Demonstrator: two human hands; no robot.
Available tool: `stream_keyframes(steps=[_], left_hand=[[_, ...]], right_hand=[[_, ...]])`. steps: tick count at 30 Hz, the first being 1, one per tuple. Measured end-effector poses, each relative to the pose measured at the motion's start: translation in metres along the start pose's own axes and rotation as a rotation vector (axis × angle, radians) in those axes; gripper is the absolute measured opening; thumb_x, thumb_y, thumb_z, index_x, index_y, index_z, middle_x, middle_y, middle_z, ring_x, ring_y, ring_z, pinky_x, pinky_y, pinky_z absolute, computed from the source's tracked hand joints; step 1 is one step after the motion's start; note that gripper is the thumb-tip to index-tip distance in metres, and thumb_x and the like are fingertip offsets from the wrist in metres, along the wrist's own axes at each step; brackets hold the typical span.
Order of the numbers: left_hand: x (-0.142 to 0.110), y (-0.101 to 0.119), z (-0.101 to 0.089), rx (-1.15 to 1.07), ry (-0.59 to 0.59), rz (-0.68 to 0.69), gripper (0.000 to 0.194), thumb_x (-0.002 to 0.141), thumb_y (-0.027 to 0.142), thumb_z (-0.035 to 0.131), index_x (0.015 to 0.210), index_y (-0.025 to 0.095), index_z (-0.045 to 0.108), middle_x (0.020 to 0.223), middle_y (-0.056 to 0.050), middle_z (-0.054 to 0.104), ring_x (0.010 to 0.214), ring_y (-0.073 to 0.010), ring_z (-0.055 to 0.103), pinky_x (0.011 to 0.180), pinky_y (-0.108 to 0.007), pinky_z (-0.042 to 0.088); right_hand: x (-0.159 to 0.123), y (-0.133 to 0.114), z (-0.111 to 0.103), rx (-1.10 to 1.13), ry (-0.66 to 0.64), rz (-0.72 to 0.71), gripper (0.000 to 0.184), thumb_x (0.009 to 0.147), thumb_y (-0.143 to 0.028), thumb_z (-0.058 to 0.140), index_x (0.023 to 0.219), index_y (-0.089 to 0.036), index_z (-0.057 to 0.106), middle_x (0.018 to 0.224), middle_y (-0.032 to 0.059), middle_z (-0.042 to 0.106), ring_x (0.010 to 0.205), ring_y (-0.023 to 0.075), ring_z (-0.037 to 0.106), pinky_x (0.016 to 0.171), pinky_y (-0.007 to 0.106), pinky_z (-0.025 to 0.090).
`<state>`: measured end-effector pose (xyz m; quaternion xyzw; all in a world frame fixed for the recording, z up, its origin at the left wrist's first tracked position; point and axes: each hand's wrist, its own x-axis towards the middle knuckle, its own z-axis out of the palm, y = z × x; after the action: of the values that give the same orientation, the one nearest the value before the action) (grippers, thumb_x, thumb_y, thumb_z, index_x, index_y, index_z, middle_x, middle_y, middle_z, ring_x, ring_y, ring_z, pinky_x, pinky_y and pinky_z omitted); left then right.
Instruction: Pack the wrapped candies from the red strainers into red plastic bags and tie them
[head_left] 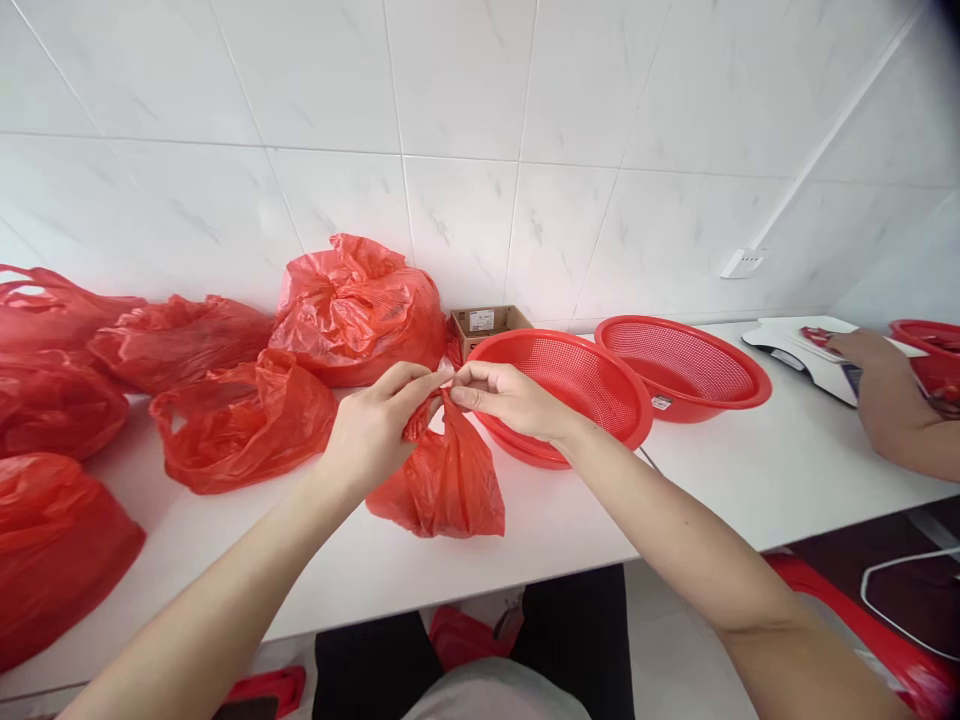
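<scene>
So the small red plastic bag (454,490) is hanging right below both hands, with its top gathered into a skinny twisted neck. Can't tell if its bottom actually touches the tabletop (570,530) or sits a bit above it. The left hand (379,415) is curled around one side of the neck, and some of its fingers are hidden behind the plastic. The right hand (510,398) has the other side pinched between thumb and index finger, and the two sets of fingertips pretty much meet.

Just beyond the fingertips there's an open cardboard box (491,325) with a white label. A big stuffed red bag (356,320) sits beyond the left hand, and a slouchy handled bag (244,430) lies just to the left of that hand. Way off to its left it's a whole pile of red bags (60,400).

Right behind the right hand is a red mesh basket (570,375), then another basket (682,365) farther right. Well to the right of that hand there's a white scale (787,365), with a co-worker's hand (855,347) over it. White tiled wall (465,90) behind everything.
</scene>
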<state>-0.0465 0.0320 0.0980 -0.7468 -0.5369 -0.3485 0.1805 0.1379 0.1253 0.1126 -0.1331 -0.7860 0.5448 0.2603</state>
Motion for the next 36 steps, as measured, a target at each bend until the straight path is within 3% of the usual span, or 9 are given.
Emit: stream_keyframes(steps=[6, 9, 13, 17, 19, 22, 24, 29, 36], left_hand=[[-0.008, 0.000, -0.008, 0.139, -0.112, 0.025, 0.033, 0.096, 0.025, 0.049, 0.127, 0.023, 0.061, 0.114, -0.002, 0.073, 0.096, -0.0207, 0.068, 0.054, -0.027, 0.051], [-0.021, 0.005, -0.018, 0.199, -0.223, -0.017, 0.025, 0.095, 0.028, 0.049, 0.107, 0.023, 0.071, 0.106, -0.002, 0.075, 0.098, -0.0250, 0.067, 0.046, -0.028, 0.048], [-0.039, 0.013, -0.037, 0.061, -0.426, 0.032, 0.032, 0.097, 0.028, 0.042, 0.088, 0.023, 0.072, 0.124, -0.004, 0.068, 0.118, -0.0297, 0.057, 0.066, -0.035, 0.056], [-0.032, 0.009, -0.045, -0.394, -0.591, -0.145, 0.034, 0.097, 0.039, 0.043, 0.089, 0.026, 0.074, 0.155, 0.000, 0.038, 0.139, -0.0330, 0.038, 0.102, -0.047, 0.045], [-0.022, 0.001, -0.037, -0.791, -0.558, -0.361, 0.038, 0.096, 0.047, 0.042, 0.097, 0.027, 0.074, 0.147, -0.005, 0.049, 0.133, -0.0324, 0.045, 0.103, -0.046, 0.044], [-0.007, -0.013, -0.017, -1.232, -0.325, -0.687, 0.048, 0.093, 0.057, 0.042, 0.105, 0.023, 0.073, 0.114, -0.011, 0.069, 0.114, -0.0311, 0.060, 0.093, -0.045, 0.050], [-0.001, -0.019, -0.003, -1.279, -0.289, -0.823, 0.046, 0.089, 0.058, 0.050, 0.104, 0.021, 0.073, 0.097, -0.010, 0.071, 0.103, -0.0280, 0.064, 0.087, -0.041, 0.051], [0.000, -0.012, 0.015, -1.212, -0.530, -0.824, 0.031, 0.073, 0.043, 0.078, 0.088, 0.016, 0.077, 0.086, -0.008, 0.072, 0.088, -0.0218, 0.065, 0.087, -0.035, 0.047], [-0.004, -0.007, 0.029, -1.184, -0.397, -0.790, 0.034, 0.073, 0.049, 0.076, 0.062, 0.017, 0.069, 0.072, -0.004, 0.068, 0.072, -0.0177, 0.061, 0.077, -0.033, 0.048]], right_hand=[[0.003, 0.007, -0.019, -0.975, 0.158, -0.409, 0.024, 0.098, -0.034, 0.049, 0.088, -0.020, 0.065, 0.088, 0.0057, 0.069, 0.087, 0.0196, 0.055, 0.081, 0.035, 0.041], [0.016, 0.031, -0.041, -1.180, 0.103, -0.401, 0.027, 0.100, -0.023, 0.042, 0.093, -0.020, 0.068, 0.101, 0.0072, 0.070, 0.095, 0.0213, 0.052, 0.084, 0.035, 0.039], [0.030, 0.059, -0.063, -1.118, 0.055, -0.125, 0.020, 0.095, -0.018, 0.047, 0.093, -0.020, 0.067, 0.115, 0.0070, 0.067, 0.099, 0.0219, 0.049, 0.081, 0.033, 0.039], [0.034, 0.062, -0.055, -1.024, 0.071, -0.013, 0.016, 0.094, -0.019, 0.047, 0.085, -0.020, 0.061, 0.091, 0.0050, 0.068, 0.078, 0.0184, 0.053, 0.064, 0.029, 0.036], [0.034, 0.057, -0.048, -0.955, 0.084, 0.035, 0.014, 0.093, -0.021, 0.046, 0.085, -0.021, 0.058, 0.076, 0.0011, 0.063, 0.065, 0.0155, 0.052, 0.059, 0.027, 0.035], [0.035, 0.043, -0.041, -0.853, 0.095, 0.052, 0.010, 0.094, -0.027, 0.046, 0.091, -0.021, 0.054, 0.071, -0.0031, 0.060, 0.060, 0.0125, 0.053, 0.057, 0.024, 0.037], [0.034, 0.030, -0.037, -0.693, 0.101, 0.027, 0.011, 0.094, -0.030, 0.047, 0.093, -0.021, 0.053, 0.072, -0.0034, 0.059, 0.064, 0.0116, 0.055, 0.060, 0.024, 0.042], [0.030, -0.001, -0.015, -0.193, 0.017, -0.038, 0.011, 0.088, -0.030, 0.058, 0.087, -0.019, 0.056, 0.078, -0.0008, 0.060, 0.072, 0.0130, 0.060, 0.066, 0.027, 0.050], [0.027, 0.017, 0.018, -0.234, 0.087, 0.025, 0.015, 0.095, -0.034, 0.046, 0.106, -0.025, 0.048, 0.087, -0.0015, 0.058, 0.070, 0.0126, 0.057, 0.062, 0.027, 0.047]])
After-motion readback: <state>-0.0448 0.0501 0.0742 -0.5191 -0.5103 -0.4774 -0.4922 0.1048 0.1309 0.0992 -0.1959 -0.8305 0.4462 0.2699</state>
